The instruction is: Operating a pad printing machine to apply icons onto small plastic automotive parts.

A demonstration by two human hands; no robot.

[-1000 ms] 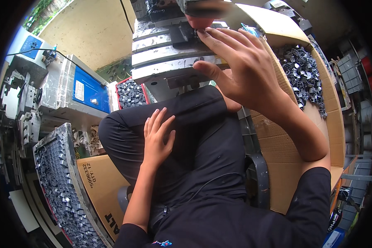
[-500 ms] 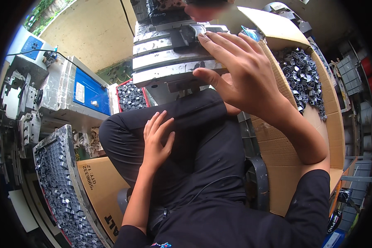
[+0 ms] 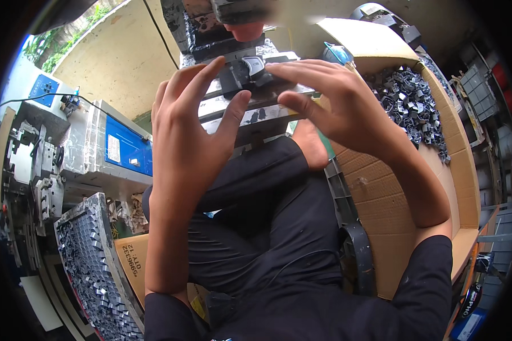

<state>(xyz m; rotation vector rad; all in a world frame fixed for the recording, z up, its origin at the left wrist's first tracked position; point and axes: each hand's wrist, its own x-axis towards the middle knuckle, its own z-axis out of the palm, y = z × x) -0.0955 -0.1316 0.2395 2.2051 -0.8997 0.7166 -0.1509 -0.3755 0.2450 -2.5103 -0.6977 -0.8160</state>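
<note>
A small part with a pale, shiny face (image 3: 255, 65) sits in a black fixture (image 3: 231, 80) on the slotted metal machine bed (image 3: 210, 108). My left hand (image 3: 190, 119) is raised at the fixture's left side, thumb and fingers spread, with nothing between them. From the right, my right hand (image 3: 344, 105) reaches in with its fingertips close beside the part. Its thumb stands apart from the fingers, and whether a fingertip touches the part I cannot tell. Over the fixture hangs a red rounded pad (image 3: 246, 30) under the dark machine head (image 3: 239, 10).
To the right stands an open cardboard box (image 3: 381, 227) heaped with small dark parts (image 3: 412, 108). A tray of similar parts (image 3: 94, 267) leans at the lower left by another carton (image 3: 132, 264). A grey machine with a blue panel (image 3: 128, 142) is at the left. My bare foot (image 3: 310, 146) rests below the bed.
My left hand has risen from my lap to the fixture's left side. My right hand has drawn back slightly from the part. The red pad shows more fully above the fixture.
</note>
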